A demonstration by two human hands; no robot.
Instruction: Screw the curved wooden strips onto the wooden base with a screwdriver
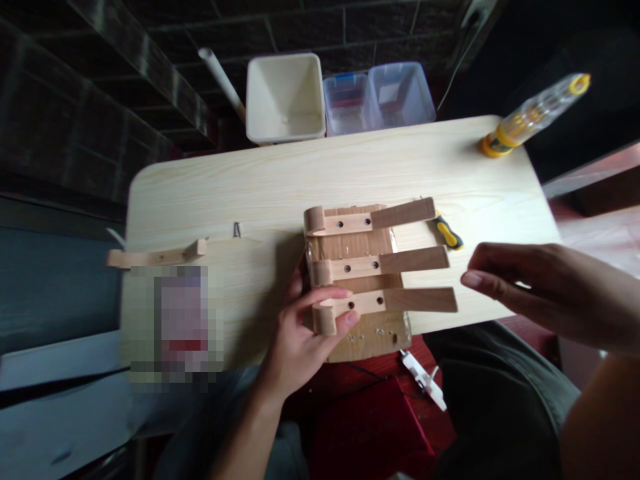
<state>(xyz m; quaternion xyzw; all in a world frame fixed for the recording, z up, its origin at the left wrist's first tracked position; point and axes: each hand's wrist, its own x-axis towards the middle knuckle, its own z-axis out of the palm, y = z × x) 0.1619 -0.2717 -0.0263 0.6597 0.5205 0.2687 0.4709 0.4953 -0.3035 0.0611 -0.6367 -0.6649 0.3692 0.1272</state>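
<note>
Wooden hooks [363,267], three, lie across a board [345,248] at the table's [210,193] near edge; left hand [300,337] pinches the nearest, right hand [543,283] hovers apart, contents unclear. Apparent step: positioning that hook; next move calls for steady alignment.

4 wooden hooks [410,259]: 3 on 1 wooden block [360,347], 1 loose hook [155,257]; 2 holes [347,269] per mounted hook; 2 screws [235,230]; 1 screwdriver [450,235]; 1 bottle-shaped case [533,120]; 1 cream bin [285,130], 2 clear bins [350,120]; 1 power strip [423,379]; 2 hands [303,337]; 1 surface [225,193].
</note>
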